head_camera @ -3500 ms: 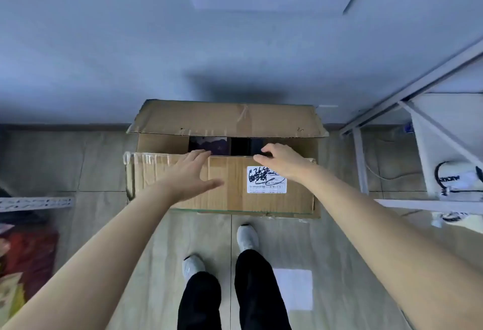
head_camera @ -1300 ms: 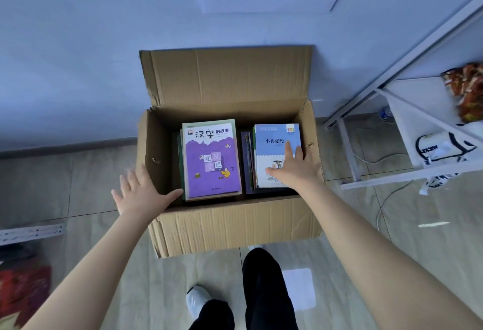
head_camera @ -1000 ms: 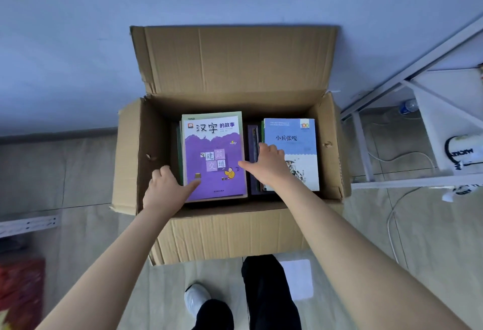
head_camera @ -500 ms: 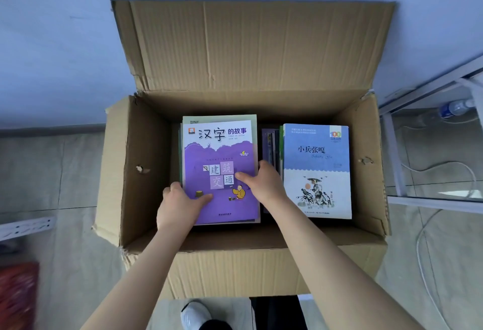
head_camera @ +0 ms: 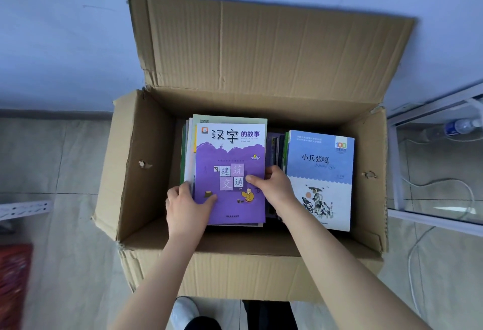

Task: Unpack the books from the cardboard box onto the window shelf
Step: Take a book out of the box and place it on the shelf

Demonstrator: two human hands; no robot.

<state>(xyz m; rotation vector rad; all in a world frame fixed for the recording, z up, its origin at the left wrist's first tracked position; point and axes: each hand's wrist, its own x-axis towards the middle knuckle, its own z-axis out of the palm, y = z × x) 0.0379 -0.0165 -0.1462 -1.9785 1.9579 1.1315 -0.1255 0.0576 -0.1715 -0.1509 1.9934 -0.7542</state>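
Note:
An open cardboard box (head_camera: 146, 173) stands on the floor against the wall, its rear flap upright. Inside lie two stacks of books. A purple book (head_camera: 231, 157) tops the left stack and a blue book (head_camera: 320, 170) tops the right one; dark spines show between them. My left hand (head_camera: 187, 208) grips the left stack's left edge, thumb on the purple cover. My right hand (head_camera: 274, 188) grips that stack's right edge, thumb on the cover and fingers down in the gap between the stacks. No window shelf is in view.
A white metal frame (head_camera: 428, 217) stands right of the box, with a plastic bottle (head_camera: 461, 125) and a white cable (head_camera: 415, 251) on the floor beneath it. A perforated white metal strip (head_camera: 23, 209) and something red (head_camera: 13, 282) lie at the left. My shoe (head_camera: 184, 311) is below the box.
The box flaps were opened. Both hands went down into the box and closed on the two sides of the left stack. The view has drawn nearer to the box.

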